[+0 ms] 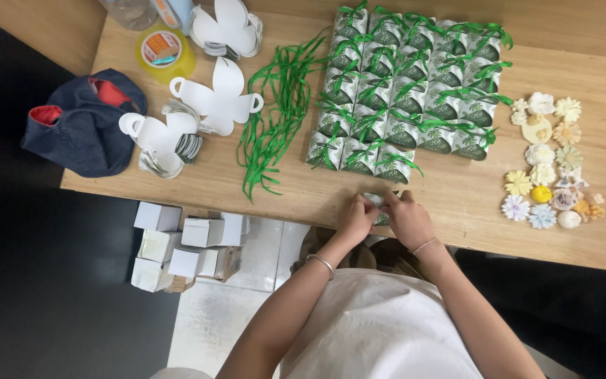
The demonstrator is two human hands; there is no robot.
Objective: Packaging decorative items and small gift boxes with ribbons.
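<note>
While both hands pinch it at the table's near edge, left hand (354,219) & right hand (407,216) close round a small green-patterned paper favour box (378,201), prob. steadying flaps; finished ribbon-tied green boxes (405,91) sit in rows just beyond, loose green ribbons (275,112) alongside on the wooden table (457,203).

- Lighting: bright, even, from overhead; tabletop (457,203) evenly lit, no glare.
- Shadows: soft, short, close under objects.
- Dark zones: floor at left and lower right nearly black, detail lost.
- Sharpness: centre clear; slight softness and wide-angle curvature at edges.
</note>
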